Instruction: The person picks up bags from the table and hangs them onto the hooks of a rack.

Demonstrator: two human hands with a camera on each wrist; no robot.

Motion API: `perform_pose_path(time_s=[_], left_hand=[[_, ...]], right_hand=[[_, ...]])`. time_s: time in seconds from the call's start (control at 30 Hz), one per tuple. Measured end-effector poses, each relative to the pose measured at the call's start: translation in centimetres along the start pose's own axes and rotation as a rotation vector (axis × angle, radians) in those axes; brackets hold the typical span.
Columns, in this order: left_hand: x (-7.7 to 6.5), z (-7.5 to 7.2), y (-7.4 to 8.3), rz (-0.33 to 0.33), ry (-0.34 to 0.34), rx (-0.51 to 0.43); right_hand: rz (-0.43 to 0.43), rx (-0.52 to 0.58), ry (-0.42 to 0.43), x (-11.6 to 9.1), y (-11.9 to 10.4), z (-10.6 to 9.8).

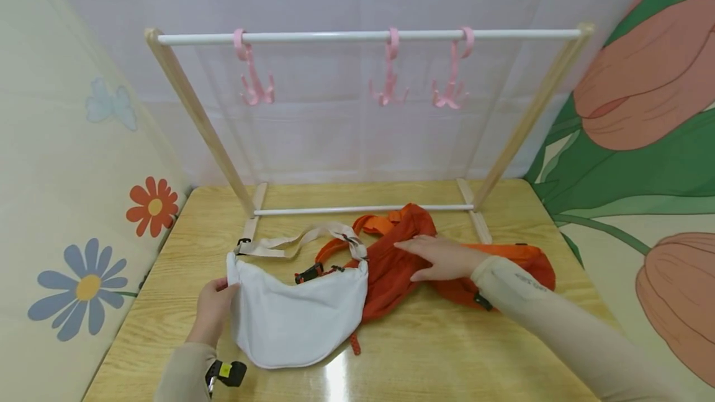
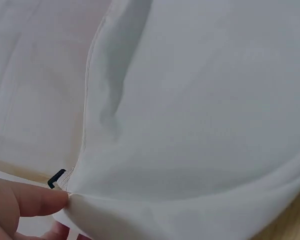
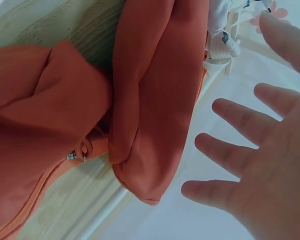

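Note:
A white crescent-shaped shoulder bag (image 1: 298, 312) is held up at the front left, its cream strap (image 1: 279, 245) looping behind it. My left hand (image 1: 213, 306) pinches its left end between thumb and fingers, close to the black strap buckle (image 2: 56, 178). Behind and right of it lies a rust-red bag (image 1: 393, 265) with an orange strap and a black clip (image 1: 309, 273). Over this red bag my right hand (image 1: 441, 257) is spread with fingers straight, nothing in its grasp. In the right wrist view the fingers (image 3: 230, 155) stand apart beside the red fabric.
A second orange-red bag (image 1: 516, 259) lies to the right, partly under the right forearm. At the back stands a wooden rack with a white top rail (image 1: 324, 36) and a lower bar (image 1: 363, 209). Pink claw hooks (image 1: 258, 89) hang from the rail.

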State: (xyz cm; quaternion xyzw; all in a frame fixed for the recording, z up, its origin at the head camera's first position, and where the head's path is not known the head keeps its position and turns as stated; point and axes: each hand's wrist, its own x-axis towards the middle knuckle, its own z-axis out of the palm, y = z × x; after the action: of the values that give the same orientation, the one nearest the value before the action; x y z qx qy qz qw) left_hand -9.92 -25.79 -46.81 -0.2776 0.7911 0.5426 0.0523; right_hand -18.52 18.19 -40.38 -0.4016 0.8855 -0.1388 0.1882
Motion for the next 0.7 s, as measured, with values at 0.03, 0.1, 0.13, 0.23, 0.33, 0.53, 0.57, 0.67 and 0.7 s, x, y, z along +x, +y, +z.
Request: perform_pose_path(time_s=[0.03,0.1,0.13,0.23,0.33,0.53,0.57,0.67,0.7], left_hand=[[0.0,0.0,0.1,0.014,0.007,-0.006],[-0.2,0.0,0.5,0.053,0.051,-0.02],[-0.2,0.0,0.7,0.068,0.073,-0.031],[-0.7,0.0,1.6,0.116,0.144,-0.083],[-1.3,0.0,2.7,0.146,0.181,-0.176],[-2.4,0.5,5.4,0.202,0.232,-0.352],[-2.6,0.6,5.9,0.216,0.235,-0.376],[-3.3,1.1,7.4,0.268,0.235,-0.464],[-3.6,1.2,7.9,0.289,0.229,-0.487]], right_hand=[[-0.004,-0.004,0.0,0.1,0.0,0.1],[-0.003,0.0,-0.003,0.2,0.1,0.3],[-0.002,0.002,-0.005,0.2,0.1,0.3],[0.006,0.016,-0.009,0.4,0.1,0.5],[0.009,0.026,-0.01,0.5,0.0,0.6],[0.018,0.039,0.014,0.7,-0.3,0.5],[0.018,0.04,0.024,0.7,-0.3,0.4],[0.02,0.038,0.048,0.7,-0.5,0.4],[0.026,0.047,0.052,0.7,-0.5,0.3]])
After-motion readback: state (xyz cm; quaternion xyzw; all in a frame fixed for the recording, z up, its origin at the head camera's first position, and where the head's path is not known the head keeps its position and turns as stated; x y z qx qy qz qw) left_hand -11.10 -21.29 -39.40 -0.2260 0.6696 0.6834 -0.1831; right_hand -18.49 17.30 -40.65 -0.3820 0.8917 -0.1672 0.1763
